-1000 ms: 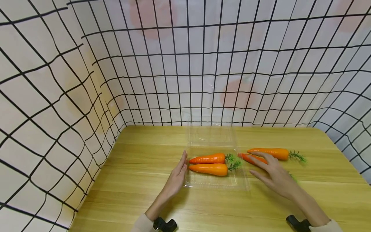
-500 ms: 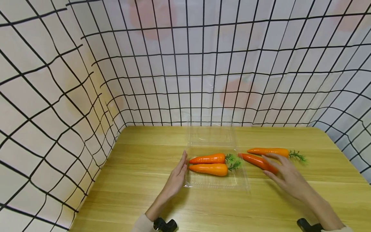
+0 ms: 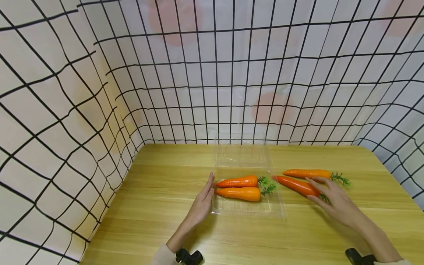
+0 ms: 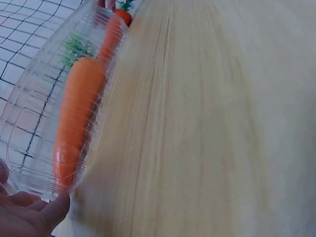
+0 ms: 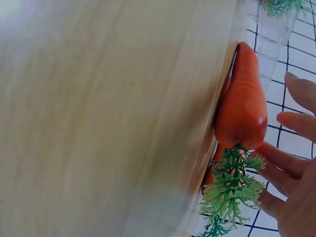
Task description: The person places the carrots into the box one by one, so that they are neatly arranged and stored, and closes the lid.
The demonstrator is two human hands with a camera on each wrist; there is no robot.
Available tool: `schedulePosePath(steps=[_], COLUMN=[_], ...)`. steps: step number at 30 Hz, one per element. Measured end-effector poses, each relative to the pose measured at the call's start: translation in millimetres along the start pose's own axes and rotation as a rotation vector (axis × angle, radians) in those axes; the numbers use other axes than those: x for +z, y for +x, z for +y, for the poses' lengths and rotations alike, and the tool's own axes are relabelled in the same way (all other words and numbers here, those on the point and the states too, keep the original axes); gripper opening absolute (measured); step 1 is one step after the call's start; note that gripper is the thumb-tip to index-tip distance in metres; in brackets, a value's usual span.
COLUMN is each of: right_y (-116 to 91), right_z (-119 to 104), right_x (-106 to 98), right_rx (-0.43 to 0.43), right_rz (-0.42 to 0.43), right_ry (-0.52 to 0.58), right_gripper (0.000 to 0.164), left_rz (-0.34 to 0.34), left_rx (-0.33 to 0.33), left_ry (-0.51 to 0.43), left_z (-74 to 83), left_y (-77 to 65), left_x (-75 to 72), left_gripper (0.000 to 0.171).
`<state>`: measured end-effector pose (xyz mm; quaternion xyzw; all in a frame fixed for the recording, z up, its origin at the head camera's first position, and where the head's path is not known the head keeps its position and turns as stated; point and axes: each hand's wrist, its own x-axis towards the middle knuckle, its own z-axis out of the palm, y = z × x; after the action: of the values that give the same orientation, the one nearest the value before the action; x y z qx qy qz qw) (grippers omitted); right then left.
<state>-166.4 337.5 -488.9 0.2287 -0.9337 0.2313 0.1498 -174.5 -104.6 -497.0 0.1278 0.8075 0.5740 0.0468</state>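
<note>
My left hand (image 3: 200, 201) rests its straight fingers along the left wall of a clear plastic box (image 3: 232, 209) with its lid raised at the back. Side by side in the box lie a redder carrot (image 3: 238, 181) and an orange carrot (image 3: 240, 193), green tops pointing right. Outside, a red-orange carrot (image 3: 296, 185) lies slanted, its tip by the box's right wall. My right hand (image 3: 341, 206) hovers at its leafy end, fingers spread and not closed round it. In the right wrist view the fingers stand beside the carrot's thick end (image 5: 242, 123).
Behind the slanted carrot lies another orange carrot (image 3: 308, 173) with its green top to the right. The clear lid (image 3: 241, 152) stands near the gridded back wall (image 3: 198, 95). Gridded cloth walls also bound the wooden table (image 3: 159, 206) on the sides.
My right hand has slid right along the slanted carrot, from near its tip to its leafy end, uncovering its body. The left hand stays at the box.
</note>
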Motion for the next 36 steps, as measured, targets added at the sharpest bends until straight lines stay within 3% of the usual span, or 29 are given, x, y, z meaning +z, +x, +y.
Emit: schedulePosePath(steps=[19,36], right_y=[5.1,13.3], right_z=[6.1,6.9], right_x=[-0.7,7.3], right_rx=[0.048,-0.013], right_rz=[-0.130,-0.111], right_ry=[0.009,-0.047], right_gripper=[0.055,0.049], left_rz=[0.003,0.000], left_rx=[0.000,-0.002], left_ry=[0.005,0.000], left_z=[0.6,0.7], left_y=[0.3,0.8], left_x=[-0.7,-0.2], left_gripper=[0.056,0.057])
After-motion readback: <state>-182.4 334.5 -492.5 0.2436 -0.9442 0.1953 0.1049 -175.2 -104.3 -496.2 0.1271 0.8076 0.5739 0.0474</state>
